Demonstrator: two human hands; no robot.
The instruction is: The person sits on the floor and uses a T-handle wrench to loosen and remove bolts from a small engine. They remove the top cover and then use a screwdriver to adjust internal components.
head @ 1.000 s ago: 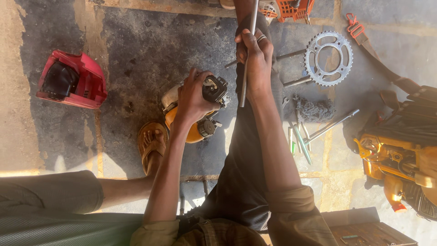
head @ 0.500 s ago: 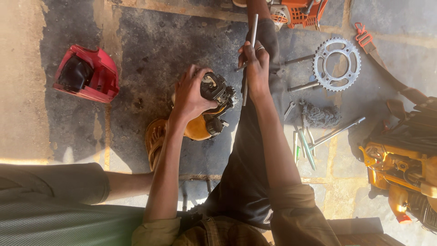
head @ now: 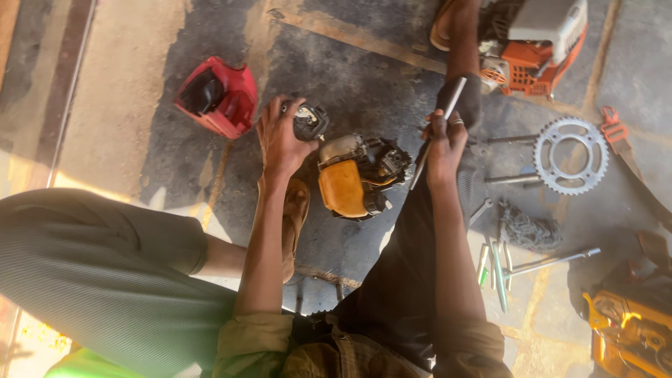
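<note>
My left hand (head: 280, 136) grips a small black engine part (head: 309, 120) lifted off to the left of a small orange and grey engine (head: 357, 178) that lies on the stone floor between my legs. My right hand (head: 444, 143) is closed around a long thin metal rod tool (head: 437, 129), held slanted just right of the engine. My sandalled left foot (head: 295, 217) rests beside the engine.
A red plastic engine cover (head: 220, 98) lies at the upper left. A toothed sprocket (head: 568, 155), loose wrenches (head: 500, 262) and a chain (head: 528, 227) lie at right. An orange machine (head: 539, 42) stands at top right, a yellow one (head: 630, 332) at bottom right.
My left hand has lifted the black part off the engine and moved it left. The view shifted, so the engine now shows uncovered. My right hand still holds the rod.
</note>
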